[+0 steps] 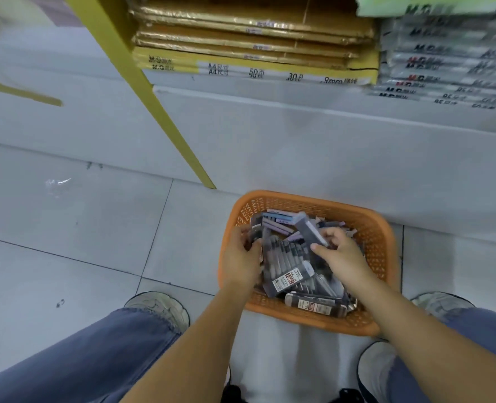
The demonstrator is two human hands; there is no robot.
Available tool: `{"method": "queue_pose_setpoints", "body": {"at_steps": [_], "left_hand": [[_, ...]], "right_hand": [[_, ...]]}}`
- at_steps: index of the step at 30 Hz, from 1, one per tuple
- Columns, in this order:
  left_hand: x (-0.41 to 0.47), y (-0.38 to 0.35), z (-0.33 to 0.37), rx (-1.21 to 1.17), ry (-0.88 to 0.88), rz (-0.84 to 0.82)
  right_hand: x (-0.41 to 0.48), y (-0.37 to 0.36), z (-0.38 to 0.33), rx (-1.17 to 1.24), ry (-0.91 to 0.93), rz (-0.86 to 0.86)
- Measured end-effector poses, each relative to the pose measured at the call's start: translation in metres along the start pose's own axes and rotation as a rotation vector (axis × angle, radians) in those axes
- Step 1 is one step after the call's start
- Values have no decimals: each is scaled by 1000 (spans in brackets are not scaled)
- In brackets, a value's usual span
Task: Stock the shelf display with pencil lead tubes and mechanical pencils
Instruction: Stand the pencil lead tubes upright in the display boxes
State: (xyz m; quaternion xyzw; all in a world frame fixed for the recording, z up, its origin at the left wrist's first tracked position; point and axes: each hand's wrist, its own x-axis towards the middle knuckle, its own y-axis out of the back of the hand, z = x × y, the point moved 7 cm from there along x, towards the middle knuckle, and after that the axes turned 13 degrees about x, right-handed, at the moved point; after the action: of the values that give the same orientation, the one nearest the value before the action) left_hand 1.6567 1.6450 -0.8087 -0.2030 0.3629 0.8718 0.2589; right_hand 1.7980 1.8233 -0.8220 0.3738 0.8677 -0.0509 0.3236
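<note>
One basket [378,237], one left hand [241,257], one right hand [342,254] with one pack [310,229].

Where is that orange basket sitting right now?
In the head view, the orange basket sits on the tiled floor, lower centre-right, by the white shelf base, right of the yellow post, with the left hand and right hand inside it.

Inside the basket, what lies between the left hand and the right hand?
In the head view, a row of dark stationery packs lies between the left hand and the right hand, inside the orange basket.
</note>
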Motion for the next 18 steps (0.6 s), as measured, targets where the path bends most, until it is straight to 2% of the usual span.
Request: {"method": "queue_pose_setpoints", "body": {"at_steps": [4, 7, 10, 15, 18], "left_hand": [[-15, 21, 37, -409, -29, -103], [-35, 31, 74, -537, -56, -222], [-61, 41, 112, -541, -134, -317], [-101, 77, 171, -433, -366, -222], [-127, 103, 206, -403, -496, -224]], "right_hand": [[-15, -4, -54, 161, 112, -28], [-38, -8, -96, 265, 181, -86], [-72, -7, -137, 322, 268, -126], [-134, 4, -205, 363, 419, -161], [-170, 12, -249, 364, 529, -189]]}}
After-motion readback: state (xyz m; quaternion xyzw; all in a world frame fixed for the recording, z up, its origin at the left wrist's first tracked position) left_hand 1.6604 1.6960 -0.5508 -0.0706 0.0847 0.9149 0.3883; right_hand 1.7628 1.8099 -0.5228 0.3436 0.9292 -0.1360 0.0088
